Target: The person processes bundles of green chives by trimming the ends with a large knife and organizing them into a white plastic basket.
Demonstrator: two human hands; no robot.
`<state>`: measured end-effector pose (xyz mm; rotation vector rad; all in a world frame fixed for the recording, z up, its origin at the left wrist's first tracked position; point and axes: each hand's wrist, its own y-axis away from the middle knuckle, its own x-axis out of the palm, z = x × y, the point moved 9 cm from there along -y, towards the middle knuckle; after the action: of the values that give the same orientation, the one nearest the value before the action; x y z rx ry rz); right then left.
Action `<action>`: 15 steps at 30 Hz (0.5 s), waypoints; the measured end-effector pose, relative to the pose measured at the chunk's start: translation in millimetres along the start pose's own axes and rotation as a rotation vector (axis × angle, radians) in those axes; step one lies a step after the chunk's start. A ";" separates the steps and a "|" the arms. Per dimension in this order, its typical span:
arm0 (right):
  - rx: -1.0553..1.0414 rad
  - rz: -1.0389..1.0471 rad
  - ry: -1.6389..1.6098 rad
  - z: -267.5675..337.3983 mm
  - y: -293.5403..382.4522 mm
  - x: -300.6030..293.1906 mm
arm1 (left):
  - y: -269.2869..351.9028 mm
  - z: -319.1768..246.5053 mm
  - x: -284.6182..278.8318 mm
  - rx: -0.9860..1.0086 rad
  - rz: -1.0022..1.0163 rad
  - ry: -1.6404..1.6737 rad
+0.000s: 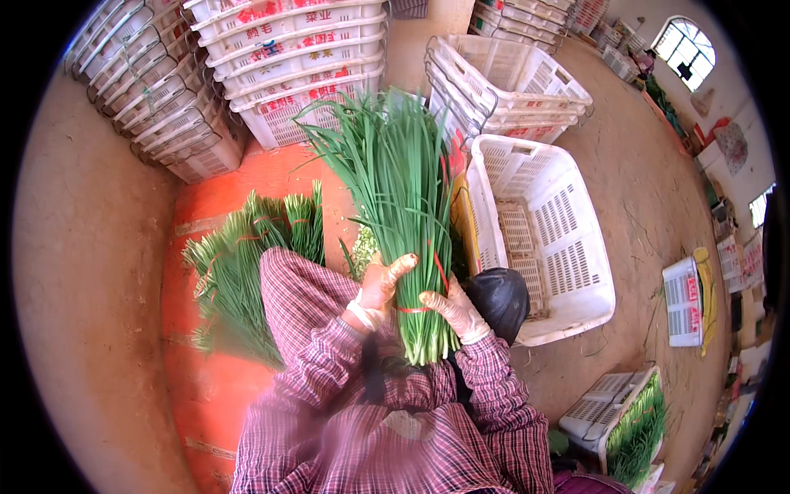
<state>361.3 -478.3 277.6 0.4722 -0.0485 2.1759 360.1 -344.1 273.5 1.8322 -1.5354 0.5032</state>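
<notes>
A large bundle of long green garlic chives (404,204) stands before my chest, leaves pointing away and pale cut ends towards me. A red band (415,310) circles its lower part, and a red strip (439,265) runs loosely up its right side. My left hand (378,287), in a thin whitish glove, grips the bundle's left side. Gloved likewise, my right hand (457,309) holds its right side near the band. Left of my knee, more banded chive bundles (241,259) lie on an orange-red sheet (203,407).
An open white plastic crate (555,247) stands at the right, beside a black rounded object (500,302). Stacked crates (296,62) rise at the front, others (154,92) at the left. Lower right, a crate (608,407) holds chives. Pale trimmings (364,247) lie behind my left hand.
</notes>
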 end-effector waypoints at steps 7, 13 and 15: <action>-0.163 -0.312 -0.079 0.0 0.4 -3.9 | -8.3 -1.1 -16.0 0.151 -0.079 0.072; -0.219 -0.310 -0.101 3.8 7.9 -7.6 | 4.9 2.1 -9.4 0.230 -0.013 0.106; -0.247 -0.293 -0.091 1.9 8.5 -8.2 | 3.8 8.0 -12.3 0.207 0.022 0.143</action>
<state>359.8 -490.2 277.7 0.4081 -0.2777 1.8314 352.7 -341.4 260.7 1.8894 -1.4527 0.8124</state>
